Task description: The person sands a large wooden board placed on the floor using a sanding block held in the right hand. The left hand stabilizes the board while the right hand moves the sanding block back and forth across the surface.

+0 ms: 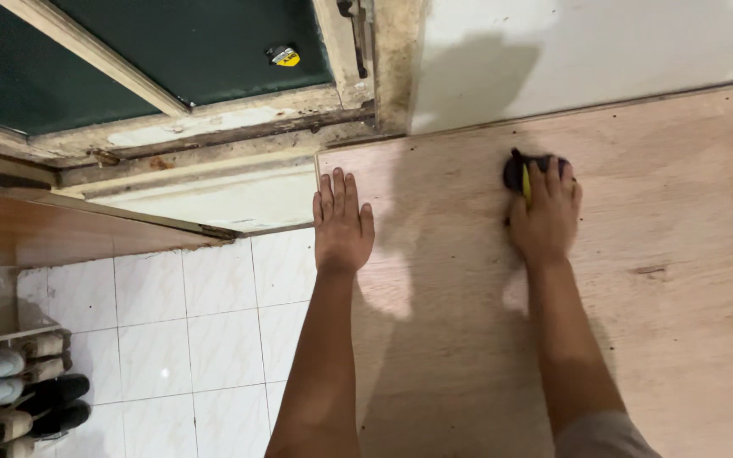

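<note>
Home entryway: tiled floor (214,331), shoe rack (10,390), worn door frame (214,127).

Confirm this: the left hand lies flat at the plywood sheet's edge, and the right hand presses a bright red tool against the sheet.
Not quite. In the head view the tool under the right hand is dark with a yellow part, not bright red. The rest holds: the left hand lies flat at the edge of the plywood sheet.

A single head-worn camera looks steeply down from above the person's own arms, which enter from the bottom edge and reach up the frame. It faces a plywood sheet (604,280) filling the right half, close enough that both hands sit near mid-frame. The white tiled floor (197,339) takes the lower left, a door frame (214,127) the top left, and a white wall (587,51) the upper right.
</note>
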